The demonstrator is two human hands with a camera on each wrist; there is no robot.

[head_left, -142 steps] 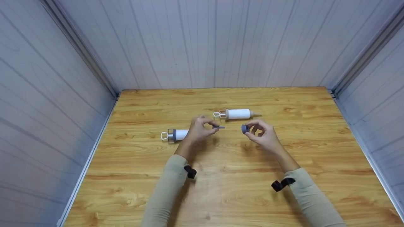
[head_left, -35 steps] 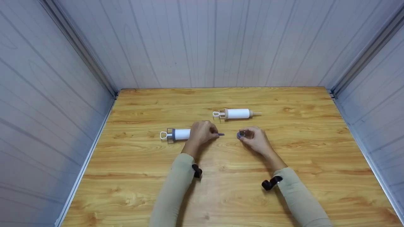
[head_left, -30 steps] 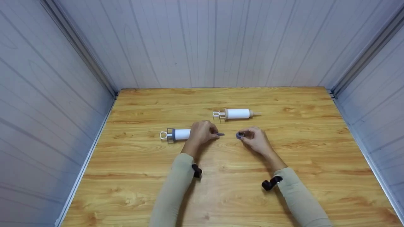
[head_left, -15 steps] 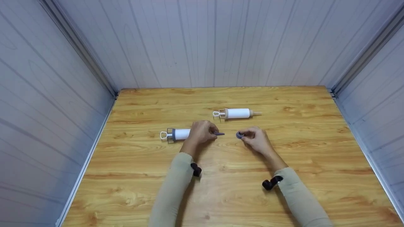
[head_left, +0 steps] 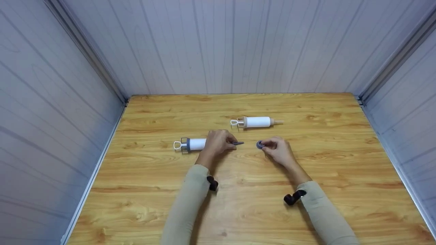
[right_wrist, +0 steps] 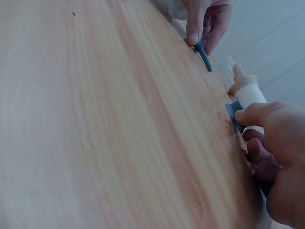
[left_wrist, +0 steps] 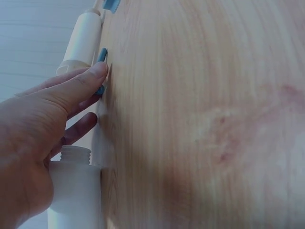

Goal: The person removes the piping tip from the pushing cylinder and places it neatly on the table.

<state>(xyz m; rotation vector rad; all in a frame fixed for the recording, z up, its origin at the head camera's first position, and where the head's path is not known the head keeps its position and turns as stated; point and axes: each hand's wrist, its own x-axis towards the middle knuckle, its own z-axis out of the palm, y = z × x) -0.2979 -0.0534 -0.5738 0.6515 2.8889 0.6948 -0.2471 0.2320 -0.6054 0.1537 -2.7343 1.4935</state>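
My left hand (head_left: 218, 143) pinches a slim blue-grey nozzle (head_left: 240, 143) between thumb and fingers, its thin end pointing right, low over the table. Facing it across a short gap, my right hand (head_left: 280, 151) holds a blue-grey ring-shaped cap (head_left: 259, 144) by thumb and fingertips. Under and beside the left hand lies a white syringe-like tube (head_left: 197, 144) with a blue-grey collar and a white loop handle. Its bare threaded neck (left_wrist: 76, 153) shows in the left wrist view. In the right wrist view, the nozzle (right_wrist: 205, 57) and the cap (right_wrist: 235, 113) are apart.
Farther back lies a similar white syringe (head_left: 258, 122) with beige fittings and a thin beige nozzle fitted on its right end. Everything rests on a wood-grain table (head_left: 245, 204), with pale panel walls (head_left: 218, 47) at the back and both sides.
Since the earliest frame, both hands have come lower and nearer the front, the right one also leftward. The cap has turned in the right fingers. Over the last second, nozzle and cap tilt only slightly.
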